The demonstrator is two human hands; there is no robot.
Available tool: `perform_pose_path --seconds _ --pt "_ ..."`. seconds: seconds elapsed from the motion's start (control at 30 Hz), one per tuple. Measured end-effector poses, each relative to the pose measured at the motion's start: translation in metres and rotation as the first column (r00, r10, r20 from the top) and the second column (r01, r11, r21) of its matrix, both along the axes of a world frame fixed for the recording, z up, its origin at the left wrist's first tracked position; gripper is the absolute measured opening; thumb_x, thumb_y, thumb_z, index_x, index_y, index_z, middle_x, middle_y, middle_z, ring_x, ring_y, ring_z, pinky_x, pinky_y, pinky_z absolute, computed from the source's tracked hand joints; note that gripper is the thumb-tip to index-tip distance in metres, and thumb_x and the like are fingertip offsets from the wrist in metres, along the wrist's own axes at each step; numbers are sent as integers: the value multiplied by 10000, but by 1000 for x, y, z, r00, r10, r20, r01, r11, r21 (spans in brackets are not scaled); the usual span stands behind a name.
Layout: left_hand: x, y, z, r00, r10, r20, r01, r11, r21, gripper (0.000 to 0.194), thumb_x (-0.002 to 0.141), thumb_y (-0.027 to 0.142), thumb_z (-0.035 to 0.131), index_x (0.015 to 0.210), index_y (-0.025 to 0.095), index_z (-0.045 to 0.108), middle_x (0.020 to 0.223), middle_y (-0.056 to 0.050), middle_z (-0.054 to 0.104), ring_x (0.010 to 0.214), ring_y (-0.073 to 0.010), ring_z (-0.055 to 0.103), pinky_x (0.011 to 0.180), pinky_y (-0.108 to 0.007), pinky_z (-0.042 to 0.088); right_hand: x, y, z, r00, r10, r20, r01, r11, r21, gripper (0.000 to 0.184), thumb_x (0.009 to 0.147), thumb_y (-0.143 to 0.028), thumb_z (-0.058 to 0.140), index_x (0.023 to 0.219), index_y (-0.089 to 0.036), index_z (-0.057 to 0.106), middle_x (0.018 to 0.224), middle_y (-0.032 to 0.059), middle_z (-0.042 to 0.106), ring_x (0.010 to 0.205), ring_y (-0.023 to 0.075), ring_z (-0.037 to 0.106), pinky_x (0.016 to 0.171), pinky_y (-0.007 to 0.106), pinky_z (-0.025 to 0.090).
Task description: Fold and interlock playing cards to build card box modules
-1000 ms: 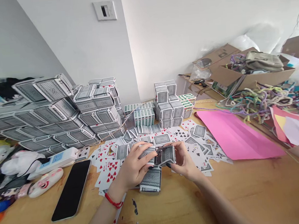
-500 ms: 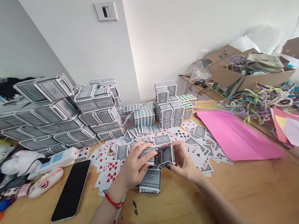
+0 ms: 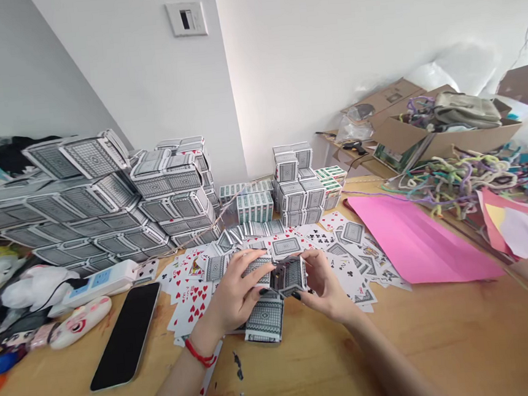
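My left hand [image 3: 235, 296] is closed on a block of folded playing cards [image 3: 258, 272], patterned grey on its outer side. With its thumb in front and fingers behind, my right hand [image 3: 325, 288] grips a folded playing-card box [image 3: 293, 277]. The box's inner side shows dark between the two hands, and the two pieces meet at a slant. Just below them on the table lies another folded-card block [image 3: 264, 321], partly covered by my left hand. Loose playing cards [image 3: 194, 302] are spread behind and beside both hands.
Tall stacks of folded-card blocks [image 3: 92, 194] stand at the left, and a smaller stack [image 3: 298, 189] stands behind. A black phone [image 3: 126, 336] and a power strip [image 3: 102, 281] lie at left. Pink paper [image 3: 420, 240], pipe cleaners [image 3: 456, 178] and a cardboard box [image 3: 462, 139] occupy the right.
Both hands stay in nearly the same place. The folded box in my right hand has tilted slightly, and the gap between the two pieces looks a little wider.
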State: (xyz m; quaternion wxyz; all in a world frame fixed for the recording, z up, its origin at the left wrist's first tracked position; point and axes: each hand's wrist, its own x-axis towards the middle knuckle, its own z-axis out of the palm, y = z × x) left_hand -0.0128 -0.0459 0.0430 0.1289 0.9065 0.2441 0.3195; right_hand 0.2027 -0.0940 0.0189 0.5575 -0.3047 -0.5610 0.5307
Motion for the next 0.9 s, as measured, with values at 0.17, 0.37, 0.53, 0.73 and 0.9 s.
perform_pose_path --seconds 0.17,0.37,0.53,0.73,0.9 --pt "0 0 -1 1000 -2 -2 2 1000 5 360 904 251 354 1254 228 437 1338 -105 370 1237 -276 317 1007 -515 285 0 1 0 1000 -8 -19 8 1000 5 381 752 -280 653 1004 -284 367 1089 62 427 955 193 486 766 338 450" --pt "0 0 -1 1000 1 4 -1 1000 14 358 913 279 335 1252 227 437 1336 -110 370 1234 -280 320 1002 -517 292 0 1 2 1000 -16 -10 16 1000 12 378 751 -306 656 1001 -280 373 1101 68 435 965 197 492 771 345 455" --pt "0 0 1 1000 11 -10 -11 1000 12 359 914 286 331 1254 232 434 1336 -112 370 1233 -286 320 997 -524 293 0 1 3 999 -31 9 31 999 10 398 740 -353 658 1003 -281 368 1143 84 436 992 216 499 776 367 464" --pt "1 -1 2 1000 -8 -3 9 1000 17 358 910 282 346 1250 221 440 1330 -114 379 1227 -279 332 1000 -517 294 -2 0 3 996 -68 61 68 998 -1 400 740 -363 652 1007 -283 366 1080 71 467 950 200 509 778 362 473" --pt "2 -2 4 1000 -9 0 9 1000 0 358 913 296 335 1242 218 452 1329 -118 382 1227 -280 335 995 -505 308 -4 -1 3 995 -67 71 66 998 5 388 758 -305 644 1033 -279 371 1038 59 479 961 195 508 800 370 464"
